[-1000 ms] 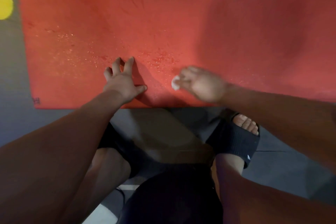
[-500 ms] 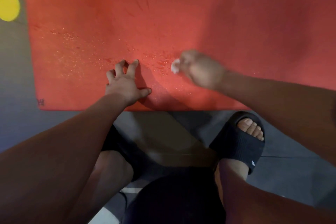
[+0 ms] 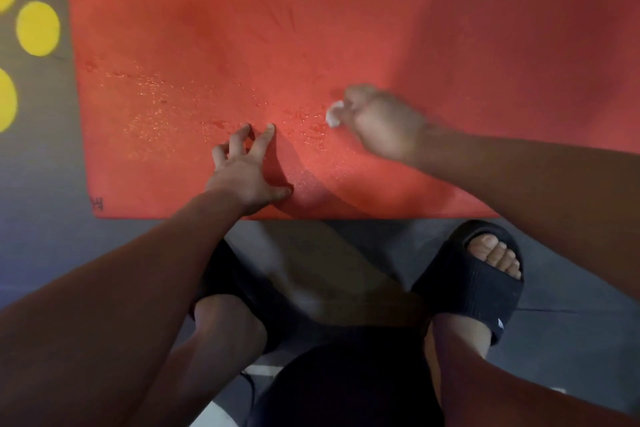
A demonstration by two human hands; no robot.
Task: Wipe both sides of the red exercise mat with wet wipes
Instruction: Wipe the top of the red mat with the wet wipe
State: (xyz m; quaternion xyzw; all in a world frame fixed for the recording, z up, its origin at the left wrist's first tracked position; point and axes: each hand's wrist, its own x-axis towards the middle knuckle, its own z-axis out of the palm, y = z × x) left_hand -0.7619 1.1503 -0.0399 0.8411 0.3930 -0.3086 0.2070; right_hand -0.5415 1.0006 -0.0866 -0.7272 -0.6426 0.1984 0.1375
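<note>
The red exercise mat (image 3: pixel 346 28) lies flat on the floor and fills the upper part of the view. Wet droplets shine across its near left area. My right hand (image 3: pixel 384 125) grips a small balled white wet wipe (image 3: pixel 334 114) and holds it against the mat; the hand is motion-blurred. My left hand (image 3: pixel 247 172) rests on the mat near its front edge, fingers spread and arched, fingertips and thumb pressing down.
The grey floor (image 3: pixel 38 236) borders the mat on the left and in front. Yellow painted dots (image 3: pixel 37 28) mark the floor at the far left. My feet in black slides (image 3: pixel 474 284) stand just in front of the mat's edge.
My right hand with the wipe has swept away from the mat's front edge, further onto the mat. My left hand has stayed planted in the same spot.
</note>
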